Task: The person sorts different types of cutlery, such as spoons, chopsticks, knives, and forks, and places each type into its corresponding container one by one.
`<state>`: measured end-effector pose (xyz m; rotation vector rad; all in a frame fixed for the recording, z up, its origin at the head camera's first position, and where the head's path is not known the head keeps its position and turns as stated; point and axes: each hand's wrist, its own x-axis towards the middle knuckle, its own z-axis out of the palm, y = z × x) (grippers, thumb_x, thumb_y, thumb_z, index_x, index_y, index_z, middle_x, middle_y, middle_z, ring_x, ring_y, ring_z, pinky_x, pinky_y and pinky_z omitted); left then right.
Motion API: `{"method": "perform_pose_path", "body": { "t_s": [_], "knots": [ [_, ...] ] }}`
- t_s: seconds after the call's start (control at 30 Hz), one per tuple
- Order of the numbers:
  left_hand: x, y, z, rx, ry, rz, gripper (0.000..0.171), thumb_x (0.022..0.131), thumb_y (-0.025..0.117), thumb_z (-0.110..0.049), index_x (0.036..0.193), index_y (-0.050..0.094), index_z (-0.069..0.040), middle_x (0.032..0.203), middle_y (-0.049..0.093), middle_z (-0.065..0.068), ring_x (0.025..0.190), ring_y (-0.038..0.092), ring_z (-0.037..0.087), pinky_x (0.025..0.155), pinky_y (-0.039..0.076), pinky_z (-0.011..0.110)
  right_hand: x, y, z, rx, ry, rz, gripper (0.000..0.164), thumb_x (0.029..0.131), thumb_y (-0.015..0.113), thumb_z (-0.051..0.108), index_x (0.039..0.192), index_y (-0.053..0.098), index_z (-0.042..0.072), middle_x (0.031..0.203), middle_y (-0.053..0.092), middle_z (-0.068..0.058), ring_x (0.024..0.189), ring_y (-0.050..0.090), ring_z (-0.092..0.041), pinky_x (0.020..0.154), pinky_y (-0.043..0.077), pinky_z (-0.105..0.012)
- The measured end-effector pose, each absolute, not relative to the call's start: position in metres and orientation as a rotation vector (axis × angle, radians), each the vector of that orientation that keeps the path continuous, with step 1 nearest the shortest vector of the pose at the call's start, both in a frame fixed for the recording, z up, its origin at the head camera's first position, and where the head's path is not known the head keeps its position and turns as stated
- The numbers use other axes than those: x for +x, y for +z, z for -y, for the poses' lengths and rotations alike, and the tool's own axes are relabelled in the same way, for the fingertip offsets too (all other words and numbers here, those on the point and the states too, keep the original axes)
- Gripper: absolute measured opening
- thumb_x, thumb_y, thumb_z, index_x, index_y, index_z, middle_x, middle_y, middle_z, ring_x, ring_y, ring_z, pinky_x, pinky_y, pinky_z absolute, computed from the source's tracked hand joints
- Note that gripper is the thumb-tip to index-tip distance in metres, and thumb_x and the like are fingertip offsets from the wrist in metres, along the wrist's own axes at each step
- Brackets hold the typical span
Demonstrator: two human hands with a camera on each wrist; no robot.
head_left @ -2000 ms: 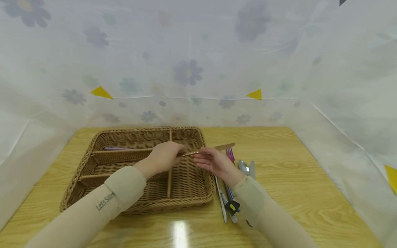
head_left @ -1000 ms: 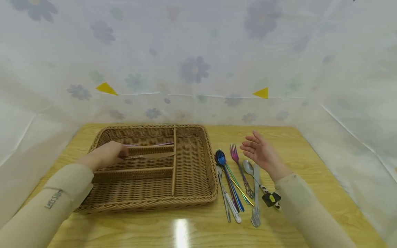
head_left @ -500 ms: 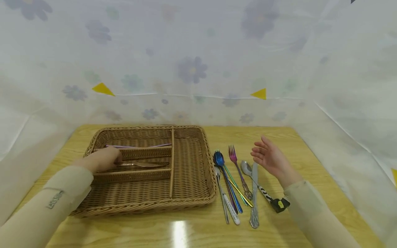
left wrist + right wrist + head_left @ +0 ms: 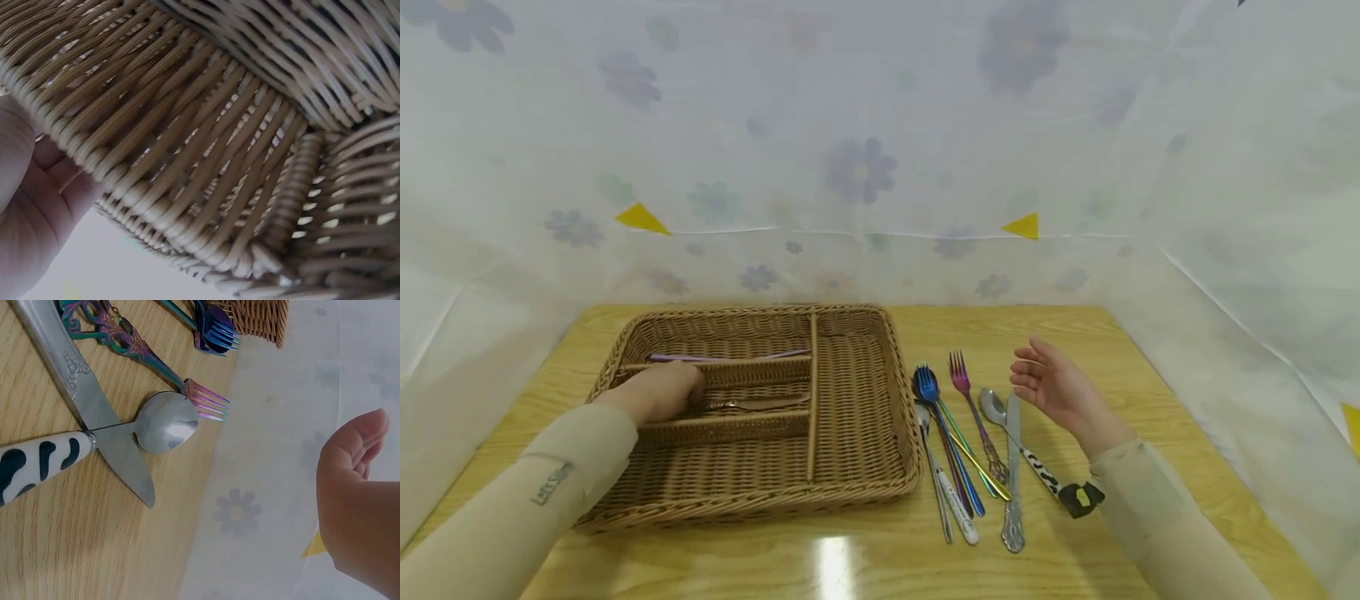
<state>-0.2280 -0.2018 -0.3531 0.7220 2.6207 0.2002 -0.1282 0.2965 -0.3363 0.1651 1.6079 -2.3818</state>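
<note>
The left hand [image 4: 662, 390] reaches down over the left end of the wicker basket [image 4: 865, 492], and the copper knife [image 4: 775, 404] lies in the middle of the 3 compartments on the basket's left side, its blade toward the long divider [image 4: 812, 442]. The fingertips are hidden, so I cannot tell whether they pinch the handle or are clear of it; the left-wrist view shows only that they dip behind a woven rim. If they do hold it, a quick upward pull could drag the blade askew, catching its tip on the long divider or leaving it propped on the near partition [image 4: 760, 427]. The knuckles sit close to the far partition [image 4: 760, 372], so a sideways knock there could disturb the purple cutlery [image 4: 788, 353] along the basket's far edge. The right hand [image 4: 1056, 387] hangs with nothing in it, fingers loosely parted, over the right part of the tabletop [image 4: 1150, 417]. Near it, the patterned spoon [image 4: 165, 422] crosses the silver knife [image 4: 1014, 483]; lifting either carelessly could swing the other around. Just off the basket's right edge, the blue fork [image 4: 927, 385] lies over other pieces, so tugging at 1 handle could scatter several toward the tabletop's near edge.
</note>
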Motion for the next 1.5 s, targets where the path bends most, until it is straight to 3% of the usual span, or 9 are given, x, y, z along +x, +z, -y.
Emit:
{"method": "perform_pose_path", "body": {
  "t_s": [0.13, 0.27, 0.37, 0.5, 0.67, 0.83, 1.0, 1.23, 1.5],
  "knots": [
    [-0.226, -0.349, 0.199, 0.742, 0.216, -2.626, 0.028, 0.093, 0.049, 0.001, 0.068, 0.048, -0.01, 0.059, 0.032, -0.003, 0.055, 0.025, 0.011, 0.054, 0.025, 0.028, -0.127, -0.337, -0.298, 0.178, -2.357, -1.645, 0.027, 0.101, 0.037, 0.034, 0.098, 0.057, 0.016, 0.084, 0.058, 0.004, 0.076, 0.058, -0.007, 0.072, 0.051, -0.02],
    [-0.225, -0.345, 0.195, 0.829, 0.176, -2.647, 0.018, 0.091, 0.054, -0.002, 0.075, 0.061, -0.007, 0.065, 0.052, 0.0, 0.058, 0.042, 0.011, 0.054, 0.035, 0.029, -0.127, -0.339, -0.3, 0.213, -2.22, -1.805, 0.024, 0.101, 0.039, 0.033, 0.101, 0.055, 0.016, 0.082, 0.058, 0.007, 0.075, 0.057, -0.006, 0.072, 0.049, -0.02],
    [-0.223, -0.343, 0.191, 0.89, 0.132, -2.672, 0.01, 0.09, 0.058, -0.005, 0.087, 0.067, -0.007, 0.079, 0.065, 0.003, 0.067, 0.057, 0.013, 0.06, 0.048, 0.034, -0.129, -0.344, -0.304, 0.255, -1.939, -2.092, 0.033, 0.1, 0.041, 0.034, 0.116, 0.052, 0.007, 0.081, 0.058, 0.008, 0.075, 0.058, -0.006, 0.072, 0.049, -0.023],
    [-0.221, -0.344, 0.187, 0.894, 0.117, -2.677, 0.01, 0.091, 0.058, -0.009, 0.091, 0.067, -0.007, 0.079, 0.064, 0.001, 0.066, 0.058, 0.012, 0.059, 0.049, 0.033, -0.131, -0.359, -0.313, 0.308, -1.422, -2.445, 0.047, 0.099, 0.044, 0.03, 0.125, 0.048, -0.009, 0.084, 0.06, 0.001, 0.075, 0.06, -0.009, 0.07, 0.052, -0.028],
    [-0.219, -0.346, 0.184, 0.907, 0.134, -2.675, 0.012, 0.092, 0.055, -0.007, 0.087, 0.066, -0.008, 0.073, 0.06, -0.001, 0.058, 0.049, 0.008, 0.054, 0.04, 0.027, -0.124, -0.375, -0.322, 0.308, -1.047, -2.558, 0.03, 0.097, 0.049, 0.021, 0.103, 0.058, -0.007, 0.079, 0.061, -0.007, 0.07, 0.058, -0.015, 0.062, 0.05, -0.031],
    [-0.219, -0.348, 0.184, 0.935, 0.11, -2.697, 0.011, 0.091, 0.056, -0.007, 0.086, 0.066, -0.008, 0.073, 0.06, -0.001, 0.058, 0.049, 0.008, 0.054, 0.04, 0.027, -0.119, -0.382, -0.316, 0.227, -0.871, -2.601, 0.02, 0.091, 0.058, 0.02, 0.08, 0.059, 0.002, 0.065, 0.055, -0.002, 0.058, 0.048, -0.012, 0.052, 0.041, -0.026],
    [-0.218, -0.347, 0.181, 0.909, 0.148, -2.707, 0.015, 0.093, 0.054, -0.009, 0.081, 0.063, -0.009, 0.066, 0.054, -0.002, 0.056, 0.043, 0.01, 0.053, 0.034, 0.027, -0.117, -0.386, -0.309, 0.159, -0.725, -2.643, 0.022, 0.086, 0.064, 0.014, 0.066, 0.061, 0.005, 0.051, 0.044, 0.003, 0.048, 0.037, -0.008, 0.045, 0.033, -0.021],
    [-0.213, -0.339, 0.173, 0.942, 0.165, -2.728, 0.012, 0.093, 0.055, -0.012, 0.09, 0.066, -0.008, 0.074, 0.06, -0.002, 0.06, 0.05, 0.007, 0.057, 0.043, 0.028, -0.114, -0.39, -0.307, 0.18, -0.761, -2.61, 0.021, 0.086, 0.062, 0.008, 0.067, 0.066, 0.001, 0.051, 0.05, 0.001, 0.047, 0.043, -0.009, 0.044, 0.038, -0.02],
    [-0.21, -0.337, 0.166, 0.984, 0.146, -2.743, 0.014, 0.092, 0.057, -0.012, 0.099, 0.068, -0.007, 0.09, 0.068, 0.005, 0.076, 0.065, 0.016, 0.07, 0.054, 0.036, -0.116, -0.396, -0.313, 0.189, -0.845, -2.578, 0.028, 0.079, 0.058, 0.007, 0.052, 0.052, 0.01, 0.046, 0.041, 0.005, 0.044, 0.035, -0.006, 0.043, 0.033, -0.018]
  ]
}}
